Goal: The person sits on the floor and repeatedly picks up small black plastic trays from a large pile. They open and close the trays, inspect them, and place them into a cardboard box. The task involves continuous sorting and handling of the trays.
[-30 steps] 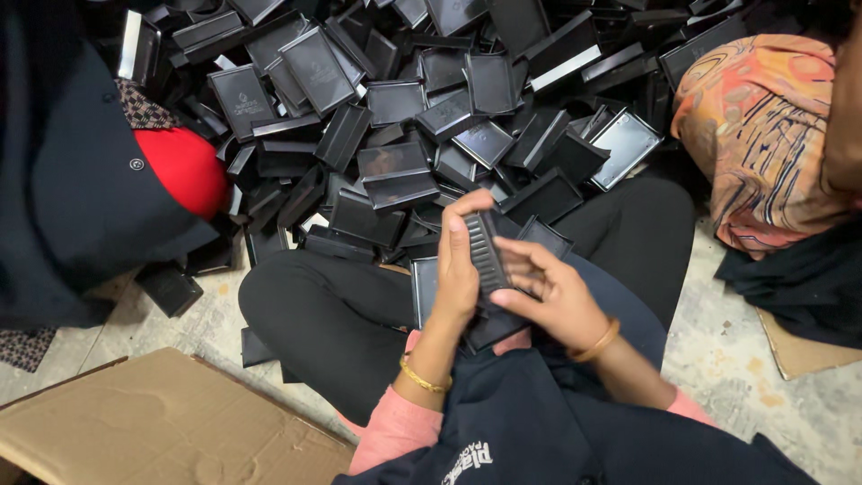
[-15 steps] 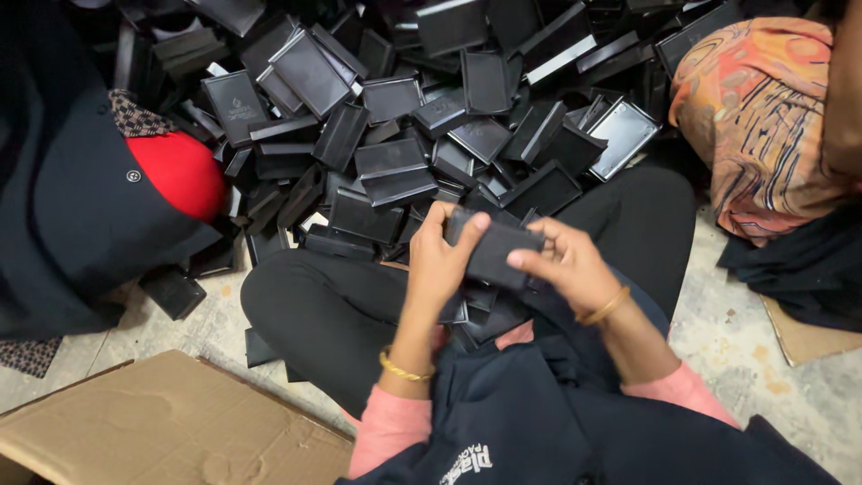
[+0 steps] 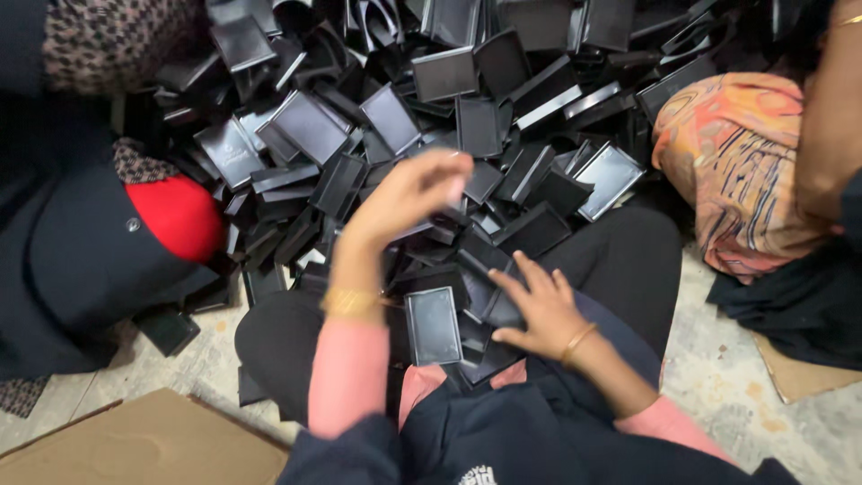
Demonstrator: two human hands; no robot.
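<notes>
Left hand (image 3: 413, 193) hovers, blurred, loosely curled and empty, over the heap of black rectangular plastic trays (image 3: 377, 126). Right hand (image 3: 539, 310) lies open, fingers spread on the lap stack of trays (image 3: 435, 323). Best practice, judged: grasp one tray by its edges.

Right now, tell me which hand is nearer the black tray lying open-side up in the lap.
Right. The right hand rests flat just beside the black tray, on neighbouring trays. The left hand is raised well above it, over the pile.
</notes>
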